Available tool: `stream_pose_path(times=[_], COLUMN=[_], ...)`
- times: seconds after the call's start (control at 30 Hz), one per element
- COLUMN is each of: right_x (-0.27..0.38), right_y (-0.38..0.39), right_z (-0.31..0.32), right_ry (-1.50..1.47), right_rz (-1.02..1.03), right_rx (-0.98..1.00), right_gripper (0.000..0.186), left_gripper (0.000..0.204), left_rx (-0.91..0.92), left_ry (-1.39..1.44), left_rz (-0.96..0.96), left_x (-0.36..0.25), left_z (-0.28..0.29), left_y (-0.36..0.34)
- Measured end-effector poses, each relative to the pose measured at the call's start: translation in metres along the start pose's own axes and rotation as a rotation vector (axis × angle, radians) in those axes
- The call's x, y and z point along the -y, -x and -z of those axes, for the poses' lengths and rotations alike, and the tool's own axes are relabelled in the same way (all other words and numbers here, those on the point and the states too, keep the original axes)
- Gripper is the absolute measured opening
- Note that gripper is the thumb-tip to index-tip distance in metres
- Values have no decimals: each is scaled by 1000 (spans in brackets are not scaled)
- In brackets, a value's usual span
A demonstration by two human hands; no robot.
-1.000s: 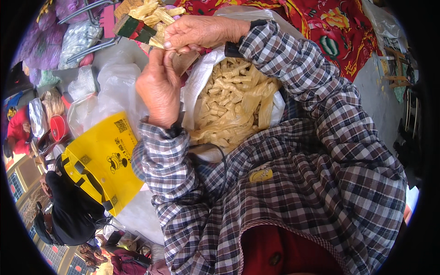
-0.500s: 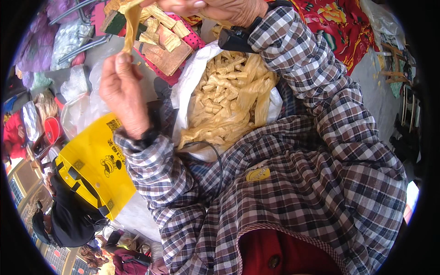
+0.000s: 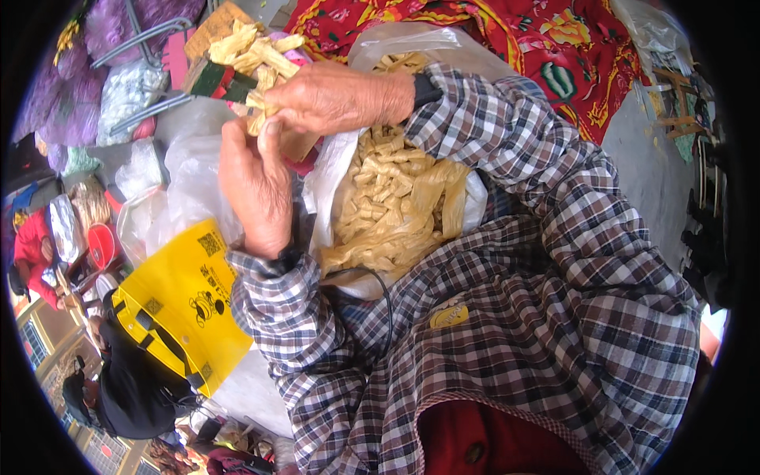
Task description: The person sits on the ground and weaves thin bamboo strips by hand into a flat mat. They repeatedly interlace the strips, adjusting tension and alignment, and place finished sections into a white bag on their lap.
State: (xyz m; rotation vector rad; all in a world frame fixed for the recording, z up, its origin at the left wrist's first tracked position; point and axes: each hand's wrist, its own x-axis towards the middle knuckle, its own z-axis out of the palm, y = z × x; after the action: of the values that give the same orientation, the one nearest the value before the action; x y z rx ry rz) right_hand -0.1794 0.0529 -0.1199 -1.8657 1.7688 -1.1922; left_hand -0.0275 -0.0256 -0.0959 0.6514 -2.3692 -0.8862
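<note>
In front of me, at the upper left, my two hands meet around a folded tan strip (image 3: 255, 124). My left hand (image 3: 261, 194) pinches it from below with thumb and fingertips. Coming in from the right, my right hand (image 3: 336, 99) is closed on it too; its fingers partly cover the strip. Just behind them, several knotted tan pieces (image 3: 249, 49) lie heaped on a brown board (image 3: 218, 28). A white sack (image 3: 321, 186) in my lap holds many small tan knots (image 3: 376, 186), with long loose strips (image 3: 445, 198) along its right and near sides.
A yellow bag (image 3: 178, 297) with black handles stands left of my left arm, beside clear plastic bags (image 3: 190, 170). Red floral cloth (image 3: 507, 47) spreads at the back. Purple sacks (image 3: 103, 43), a red bucket (image 3: 100, 244) and a person in red (image 3: 32, 241) are farther left.
The long strip stretched between my hands is now a short bundle. My right hand has come down toward my left, and the hands now touch. The view has shifted slightly.
</note>
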Motion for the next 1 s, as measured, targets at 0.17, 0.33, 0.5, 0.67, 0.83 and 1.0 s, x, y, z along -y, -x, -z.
stream_pose_path(times=[0.17, 0.33, 0.5, 0.67, 0.83, 1.0], right_x=[4, 5, 3, 6, 8, 7], right_y=[0, 2, 2, 5, 1, 2], right_z=[5, 5, 5, 9, 6, 0], right_ry=[-346, -583, -481, -318, -119, -73], right_rz=[-16, -102, -66, -138, -61, 137], right_rx=[171, 117, 96, 10, -137, -244], right_gripper=[24, 21, 30, 25, 22, 23], left_gripper=[10, 13, 16, 13, 15, 27], left_rx=[-48, -77, -63, -138, -8, 218], left_ry=[160, 506, 567, 615, 1167, 1340], left_rz=[-74, 88, 95, 111, 443, 509], left_x=[-4, -10, -12, -3, 4, 5], left_z=[-3, -11, -17, -22, -18, -6], left_y=[0, 2, 5, 6, 0, 0])
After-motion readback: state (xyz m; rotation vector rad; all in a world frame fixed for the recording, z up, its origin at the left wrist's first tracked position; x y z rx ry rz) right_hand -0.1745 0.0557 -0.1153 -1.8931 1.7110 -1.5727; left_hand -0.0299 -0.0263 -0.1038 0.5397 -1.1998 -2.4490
